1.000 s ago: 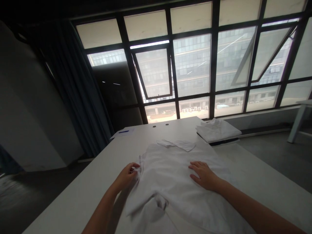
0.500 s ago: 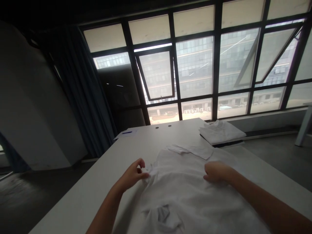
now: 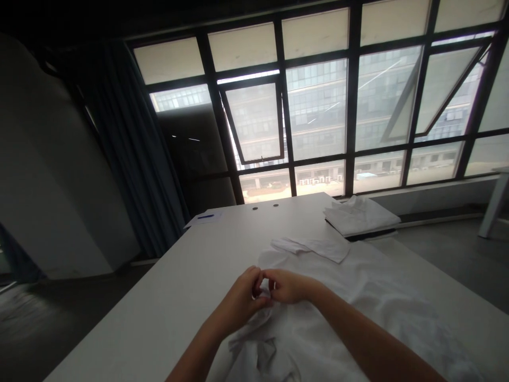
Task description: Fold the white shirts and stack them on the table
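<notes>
**Both hands curled together at the centre of the shirt**

Your left hand (image 3: 238,301) and right hand (image 3: 288,285) are curled, with the fingertips (image 3: 265,274) meeting over a crumpled white cotton shirt (image 3: 369,278). You cannot tell from this view whether they grip cloth, since the fingers hide the contact point. The shirt lies spread on a long white rectangular table (image 3: 159,297), with its flat white collar (image 3: 314,248) toward the far end. Keep the pinch at the fingertips and the wrists low, so that the cloth is not dragged. Beyond the shirt lies a folded stack of white cloth (image 3: 360,215); at the far left corner, a white paper sheet (image 3: 212,217) carries a slim blue pen (image 3: 205,216).
</notes>
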The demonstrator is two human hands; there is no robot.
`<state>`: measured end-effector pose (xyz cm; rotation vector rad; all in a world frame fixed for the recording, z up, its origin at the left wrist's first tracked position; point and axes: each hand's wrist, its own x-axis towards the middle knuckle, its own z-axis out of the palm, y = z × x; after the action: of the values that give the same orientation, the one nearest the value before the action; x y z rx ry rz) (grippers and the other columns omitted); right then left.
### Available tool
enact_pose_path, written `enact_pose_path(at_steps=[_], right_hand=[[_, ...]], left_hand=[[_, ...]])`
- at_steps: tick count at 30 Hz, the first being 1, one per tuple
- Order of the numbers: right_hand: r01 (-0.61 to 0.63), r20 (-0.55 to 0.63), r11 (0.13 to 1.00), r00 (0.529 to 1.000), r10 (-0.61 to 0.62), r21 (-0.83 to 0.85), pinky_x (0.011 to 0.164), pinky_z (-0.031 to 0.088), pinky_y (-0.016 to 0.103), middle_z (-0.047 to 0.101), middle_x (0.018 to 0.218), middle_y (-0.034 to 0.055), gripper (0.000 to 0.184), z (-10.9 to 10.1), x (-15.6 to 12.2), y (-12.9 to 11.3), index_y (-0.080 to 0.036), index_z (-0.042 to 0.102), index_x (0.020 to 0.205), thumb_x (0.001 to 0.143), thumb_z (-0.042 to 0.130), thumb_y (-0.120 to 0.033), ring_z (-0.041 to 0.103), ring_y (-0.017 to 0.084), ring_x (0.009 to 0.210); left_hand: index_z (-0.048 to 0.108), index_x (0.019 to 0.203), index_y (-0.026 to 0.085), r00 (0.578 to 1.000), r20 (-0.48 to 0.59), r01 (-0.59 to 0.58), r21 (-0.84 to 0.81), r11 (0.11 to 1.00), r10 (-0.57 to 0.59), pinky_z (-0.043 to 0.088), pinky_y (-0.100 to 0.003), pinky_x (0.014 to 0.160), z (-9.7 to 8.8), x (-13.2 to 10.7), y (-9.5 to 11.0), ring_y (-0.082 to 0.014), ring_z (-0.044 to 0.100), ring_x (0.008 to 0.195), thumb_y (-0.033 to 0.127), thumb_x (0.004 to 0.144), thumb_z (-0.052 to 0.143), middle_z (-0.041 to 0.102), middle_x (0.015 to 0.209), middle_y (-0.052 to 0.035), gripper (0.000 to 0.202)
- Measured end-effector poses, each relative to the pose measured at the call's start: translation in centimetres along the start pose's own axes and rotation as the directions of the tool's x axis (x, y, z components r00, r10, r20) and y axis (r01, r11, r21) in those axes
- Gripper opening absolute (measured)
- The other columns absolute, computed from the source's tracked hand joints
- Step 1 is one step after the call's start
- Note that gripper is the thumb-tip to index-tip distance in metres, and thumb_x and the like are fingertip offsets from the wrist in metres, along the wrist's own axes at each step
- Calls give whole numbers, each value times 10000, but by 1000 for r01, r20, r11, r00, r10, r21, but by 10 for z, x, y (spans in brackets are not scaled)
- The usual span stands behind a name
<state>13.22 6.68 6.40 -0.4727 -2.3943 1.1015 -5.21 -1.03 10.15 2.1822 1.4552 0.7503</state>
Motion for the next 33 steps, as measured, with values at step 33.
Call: enact_pose_path(at_steps=[33], right_hand=[[187, -200, 937, 947, -252, -295, 1017, 400, 355, 687, 1145, 34, 174, -12, -18, -24, -220, 532, 720, 680, 622, -76, 566, 223, 1149]], left_hand=[[635, 760, 140, 963, 265, 177, -519, 836, -39, 314, -240, 618, -2, 6, -33, -117, 386, 657, 496, 785, 733, 477, 682, 36, 370]])
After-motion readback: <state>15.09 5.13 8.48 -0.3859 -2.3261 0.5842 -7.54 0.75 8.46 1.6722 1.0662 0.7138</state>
